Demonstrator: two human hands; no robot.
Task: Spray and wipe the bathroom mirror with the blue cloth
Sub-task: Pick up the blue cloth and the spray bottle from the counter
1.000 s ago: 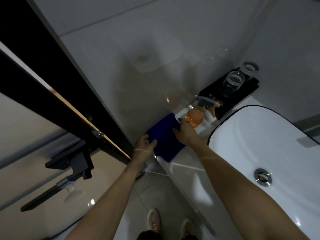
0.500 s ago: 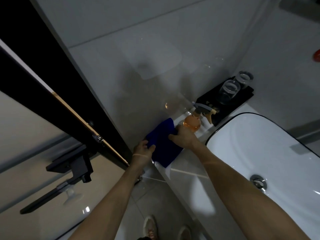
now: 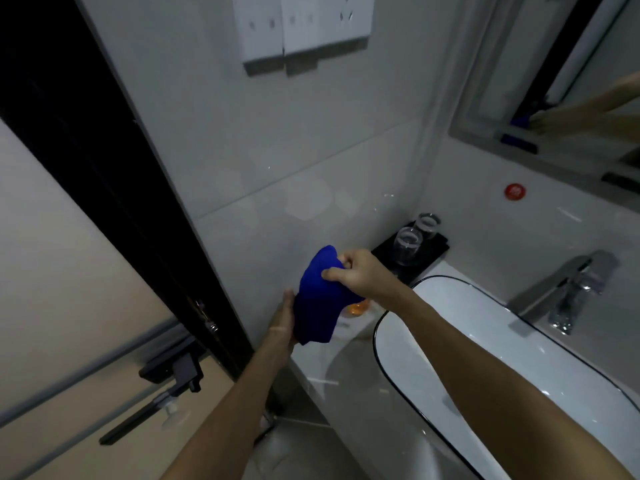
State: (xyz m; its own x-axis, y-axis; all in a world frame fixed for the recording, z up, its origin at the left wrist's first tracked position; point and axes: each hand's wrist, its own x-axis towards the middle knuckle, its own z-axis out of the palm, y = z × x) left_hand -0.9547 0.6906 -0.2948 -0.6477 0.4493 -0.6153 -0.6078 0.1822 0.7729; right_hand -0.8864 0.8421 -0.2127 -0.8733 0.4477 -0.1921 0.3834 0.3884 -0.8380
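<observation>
Blue cloth (image 3: 317, 299) hangs bunched above the counter's left end, its top pinched between thumb and fingers of the right hand (image 3: 358, 273); the left hand (image 3: 284, 317) lies flat against its lower left edge, fingers extended, gripping nothing

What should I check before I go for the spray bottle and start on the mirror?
1. Blue cloth lifted off the counter: ok.
2. Right hand pinching it: ok.
3. Left hand free for the bottle: not ok, it rests against the cloth.
4. Spray bottle in clear view: not ok, mostly hidden behind the cloth.
5. Glasses clear of the hands: ok.
6. Mirror already sprayed: cannot tell.
</observation>
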